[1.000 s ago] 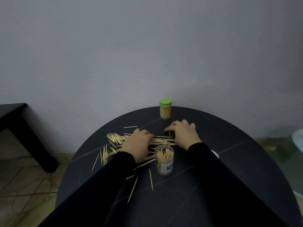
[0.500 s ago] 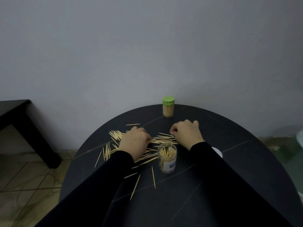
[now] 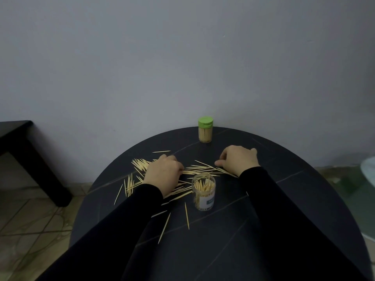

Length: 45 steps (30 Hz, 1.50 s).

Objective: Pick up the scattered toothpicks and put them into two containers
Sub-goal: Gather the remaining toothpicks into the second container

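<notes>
Several pale toothpicks (image 3: 199,169) lie scattered across the round black table (image 3: 284,199), mostly left of centre. A clear open container (image 3: 204,196), partly filled with upright toothpicks, stands just in front of my hands. At the table's far edge stands a second container with a green lid (image 3: 205,129), closed and full. My left hand (image 3: 162,173) lies knuckles up on the pile, its curled fingertips gripping a bunch of toothpicks. My right hand (image 3: 239,161) rests to the right of the pile with fingers curled down. Its fingertips are hidden.
A dark side table (image 3: 18,138) stands on the tiled floor at the left. A grey wall rises right behind the round table. A pale object (image 3: 368,169) shows at the right edge. A few single toothpicks (image 3: 164,227) lie near my left sleeve.
My right hand has slid to the right, away from the pile's middle. My left hand has stayed on the toothpicks, and its fingers have drawn together.
</notes>
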Available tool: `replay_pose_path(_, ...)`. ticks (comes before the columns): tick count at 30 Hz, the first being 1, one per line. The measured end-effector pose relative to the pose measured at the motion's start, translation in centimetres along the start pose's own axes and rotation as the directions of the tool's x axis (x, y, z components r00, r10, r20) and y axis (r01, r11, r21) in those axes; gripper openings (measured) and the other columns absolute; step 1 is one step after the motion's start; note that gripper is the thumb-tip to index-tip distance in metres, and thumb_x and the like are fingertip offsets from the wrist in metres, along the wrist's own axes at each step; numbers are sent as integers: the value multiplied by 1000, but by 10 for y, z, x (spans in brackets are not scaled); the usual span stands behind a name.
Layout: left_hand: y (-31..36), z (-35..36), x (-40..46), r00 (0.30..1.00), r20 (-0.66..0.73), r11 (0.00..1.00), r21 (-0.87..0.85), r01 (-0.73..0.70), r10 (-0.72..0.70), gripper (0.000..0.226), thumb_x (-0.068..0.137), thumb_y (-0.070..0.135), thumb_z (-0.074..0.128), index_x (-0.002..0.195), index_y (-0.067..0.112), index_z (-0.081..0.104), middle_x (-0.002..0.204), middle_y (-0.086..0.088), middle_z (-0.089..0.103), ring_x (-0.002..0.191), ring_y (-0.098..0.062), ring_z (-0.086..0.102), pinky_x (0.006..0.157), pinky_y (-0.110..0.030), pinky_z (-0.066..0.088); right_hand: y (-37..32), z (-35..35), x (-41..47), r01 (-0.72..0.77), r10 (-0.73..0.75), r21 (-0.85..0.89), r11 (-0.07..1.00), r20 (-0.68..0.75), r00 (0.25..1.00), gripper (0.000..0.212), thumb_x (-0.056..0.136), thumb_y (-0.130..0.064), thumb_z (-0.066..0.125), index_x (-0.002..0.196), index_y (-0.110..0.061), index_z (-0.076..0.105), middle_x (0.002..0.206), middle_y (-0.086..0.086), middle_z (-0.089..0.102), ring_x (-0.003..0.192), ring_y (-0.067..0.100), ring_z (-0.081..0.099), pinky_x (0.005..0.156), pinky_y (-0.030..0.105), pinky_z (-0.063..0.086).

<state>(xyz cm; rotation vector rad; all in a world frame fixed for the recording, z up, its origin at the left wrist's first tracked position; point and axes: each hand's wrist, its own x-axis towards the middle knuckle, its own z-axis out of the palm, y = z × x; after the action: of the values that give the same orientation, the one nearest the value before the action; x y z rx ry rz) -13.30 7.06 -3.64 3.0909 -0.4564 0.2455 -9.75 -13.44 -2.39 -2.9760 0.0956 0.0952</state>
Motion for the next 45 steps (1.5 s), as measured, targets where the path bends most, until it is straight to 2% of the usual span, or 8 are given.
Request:
replay_pose_path(4,0,0,0,1000,-2,1000,4,-4,4,30,100,33,44,125,31,60,124,5,56,113,-15,48,87,-32,47,-3,-7,-1,-26,31,-55,998,102,994,50,75,-48,76,115,-21,61,112,1,65,110,24,57,101,47,33)
replay_pose_path(12,-2,-1,-1,1000,-1,1000,20,-19,19,30,99,37,44,123,33,62,121,5,57,111,-15,49,87,-33,49,-18,-2,-5,121,-121,1,993,27,992,13,89,-29,65,102,-28,69,106,-4,67,106,20,58,101,46,30)
replay_pose_path(14,-2,-2,-1,1000,-2,1000,20,-18,18,29,99,37,45,122,32,62,121,6,57,112,-15,49,87,-32,49,-21,-3,-9,160,-161,14,987,41,986,20,90,-34,64,110,-28,66,108,-5,66,108,19,57,104,47,27)
replay_pose_path(18,-4,-2,0,998,9,998,21,-56,56,30,100,35,44,126,33,59,122,6,56,113,-15,49,87,-34,50,-25,-2,-13,228,-227,3,974,99,969,52,84,-48,67,131,-29,54,118,-5,62,113,18,55,105,46,25)
replay_pose_path(25,-5,-4,2,999,12,998,34,-52,51,27,98,35,47,119,32,64,120,7,56,112,-14,49,85,-32,50,-32,4,-16,278,-278,-26,960,-20,960,21,90,-40,62,108,-32,70,110,-8,68,106,16,58,101,44,27)
replay_pose_path(30,-6,-3,0,999,-11,998,36,-45,46,23,98,32,47,115,27,63,116,5,58,107,-15,53,83,-32,51,-33,10,-16,300,-303,-52,953,-62,951,13,92,-38,59,99,-32,67,101,-8,67,99,15,58,99,42,27)
replay_pose_path(36,-4,-3,-2,999,-3,998,33,-54,54,18,98,29,48,112,25,57,114,4,58,104,-15,54,81,-30,47,-25,11,-21,295,-295,-18,955,-34,955,13,95,-36,54,102,-30,63,102,-7,65,101,15,58,102,43,26)
replay_pose_path(45,6,-17,-12,996,-91,994,-112,-8,-2,17,99,28,47,110,25,59,108,8,58,102,-12,55,82,-29,50,-18,3,-39,277,-266,66,959,-144,953,15,97,-35,51,106,-30,63,105,-8,65,102,15,57,99,41,27)
